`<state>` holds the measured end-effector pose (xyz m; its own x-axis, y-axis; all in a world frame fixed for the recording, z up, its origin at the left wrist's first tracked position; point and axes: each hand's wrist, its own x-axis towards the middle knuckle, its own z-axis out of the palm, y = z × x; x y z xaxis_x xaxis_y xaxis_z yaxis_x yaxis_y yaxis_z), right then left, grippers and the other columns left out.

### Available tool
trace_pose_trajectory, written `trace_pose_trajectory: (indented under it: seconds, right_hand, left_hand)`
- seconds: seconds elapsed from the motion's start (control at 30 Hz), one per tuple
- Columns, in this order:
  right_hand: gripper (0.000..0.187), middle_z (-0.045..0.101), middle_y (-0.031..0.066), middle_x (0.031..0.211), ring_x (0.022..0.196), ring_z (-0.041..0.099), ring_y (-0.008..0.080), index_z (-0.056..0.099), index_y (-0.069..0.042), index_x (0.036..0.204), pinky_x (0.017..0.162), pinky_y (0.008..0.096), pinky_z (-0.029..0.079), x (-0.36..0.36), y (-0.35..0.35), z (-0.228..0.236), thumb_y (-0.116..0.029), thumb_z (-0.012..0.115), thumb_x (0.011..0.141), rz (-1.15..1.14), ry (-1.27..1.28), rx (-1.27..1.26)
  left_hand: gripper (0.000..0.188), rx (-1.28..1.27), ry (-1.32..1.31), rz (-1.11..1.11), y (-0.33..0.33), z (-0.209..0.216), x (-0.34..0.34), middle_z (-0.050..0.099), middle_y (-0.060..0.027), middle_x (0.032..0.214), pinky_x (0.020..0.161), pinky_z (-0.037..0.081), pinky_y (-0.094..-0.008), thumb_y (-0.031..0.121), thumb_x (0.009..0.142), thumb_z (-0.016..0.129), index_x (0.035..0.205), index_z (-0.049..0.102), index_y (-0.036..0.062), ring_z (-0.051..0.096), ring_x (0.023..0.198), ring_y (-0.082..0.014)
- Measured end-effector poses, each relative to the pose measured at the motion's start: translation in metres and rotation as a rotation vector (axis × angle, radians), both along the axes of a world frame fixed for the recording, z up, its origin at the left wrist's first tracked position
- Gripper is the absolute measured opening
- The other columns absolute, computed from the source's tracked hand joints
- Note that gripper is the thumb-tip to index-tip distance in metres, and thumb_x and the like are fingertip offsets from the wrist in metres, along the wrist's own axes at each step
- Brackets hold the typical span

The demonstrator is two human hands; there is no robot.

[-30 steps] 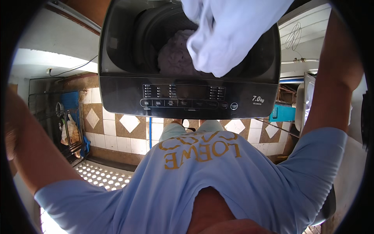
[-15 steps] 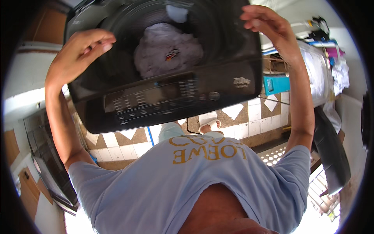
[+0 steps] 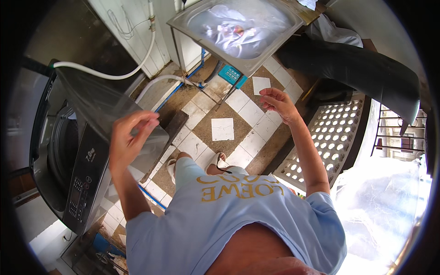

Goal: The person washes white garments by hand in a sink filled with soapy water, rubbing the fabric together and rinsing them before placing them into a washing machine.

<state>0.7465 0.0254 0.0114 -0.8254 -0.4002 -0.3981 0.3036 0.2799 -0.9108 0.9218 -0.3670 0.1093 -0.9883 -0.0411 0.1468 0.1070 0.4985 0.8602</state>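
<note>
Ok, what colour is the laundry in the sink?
The laundry is mostly white, seen best in the head view.

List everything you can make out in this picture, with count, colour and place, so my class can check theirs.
Washing machine: one, black and grey, left
Sink: one, grey metal, top centre
White cloth: number unclear, white, in the sink
Perforated item: one, teal, below the sink's near edge
Floor tiles: many, white and brown, centre
Curved object: one, black, upper right
Holed panel: one, pale, right
Glaring mass: one, whitish, lower right, unidentifiable
Sandals: two, whitish, on the feet
T-shirt: one, light blue, on the person
Left hand: one, bare, beside the washing machine
Right hand: one, bare, above the floor
</note>
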Motion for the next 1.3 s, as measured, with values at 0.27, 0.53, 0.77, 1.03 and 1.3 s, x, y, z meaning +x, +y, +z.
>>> trace_pose_trajectory:
  seconds: [0.27, 0.53, 0.77, 1.03, 1.3]
  right_hand:
    - [0.021, 0.061, -0.0021, 0.086, 0.072, 0.053, 0.0058, 0.061, -0.007, 0.106, 0.068, 0.0205, 0.043, -0.113, 0.050, 0.005, -0.018, 0.060, 0.087, 0.013, 0.255, -0.017]
    - [0.021, 0.061, 0.0070, 0.096, 0.072, 0.058, 0.0158, 0.064, -0.007, 0.100, 0.066, 0.0274, 0.048, -0.252, -0.038, -0.023, -0.003, 0.061, 0.080, 0.333, 0.854, 0.153]
    - [0.016, 0.061, 0.0052, 0.094, 0.070, 0.057, 0.0113, 0.064, -0.003, 0.098, 0.063, 0.0242, 0.047, -0.333, -0.059, -0.048, 0.000, 0.058, 0.083, 0.403, 0.722, 0.030]
    - [0.039, 0.056, 0.0115, 0.101, 0.057, 0.062, 0.0173, 0.060, -0.003, 0.109, 0.059, 0.0276, 0.050, -0.366, -0.120, -0.052, 0.010, 0.051, 0.073, 0.730, 0.630, -0.266]
    - [0.040, 0.053, 0.0111, 0.115, 0.103, 0.053, 0.0199, 0.051, 0.001, 0.118, 0.094, 0.0304, 0.038, -0.437, -0.166, -0.056, -0.013, 0.050, 0.081, 1.146, -0.062, -0.731]
  left_hand:
    - [0.015, -0.021, -0.004, -0.066, 0.102, -0.076, -0.215, 0.064, -0.0048, 0.089, 0.064, 0.047, -0.0236, 0.007, 0.086, 0.059, 0.097, 0.062, -0.0010, 0.058, 0.079, -0.0082]
    - [0.014, -0.187, 0.224, 0.174, 0.078, -0.139, -0.388, 0.065, -0.0075, 0.085, 0.064, 0.047, -0.0266, 0.006, 0.084, 0.056, 0.095, 0.064, 0.0030, 0.058, 0.071, -0.0141]
    - [0.018, -0.209, -0.089, 0.353, 0.089, -0.147, -0.379, 0.064, -0.0045, 0.073, 0.060, 0.044, -0.0248, 0.014, 0.083, 0.061, 0.094, 0.063, -0.0011, 0.056, 0.064, -0.0104]
    - [0.016, -0.028, -0.042, 0.554, 0.130, -0.153, -0.389, 0.062, -0.0091, 0.072, 0.059, 0.044, -0.0268, 0.015, 0.081, 0.063, 0.087, 0.062, -0.0001, 0.056, 0.062, -0.0139]
    - [0.011, 0.436, -0.120, 0.455, 0.136, -0.064, -0.424, 0.054, 0.0075, 0.082, 0.067, 0.039, -0.0172, 0.016, 0.091, 0.053, 0.095, 0.059, 0.0076, 0.049, 0.076, -0.0018]
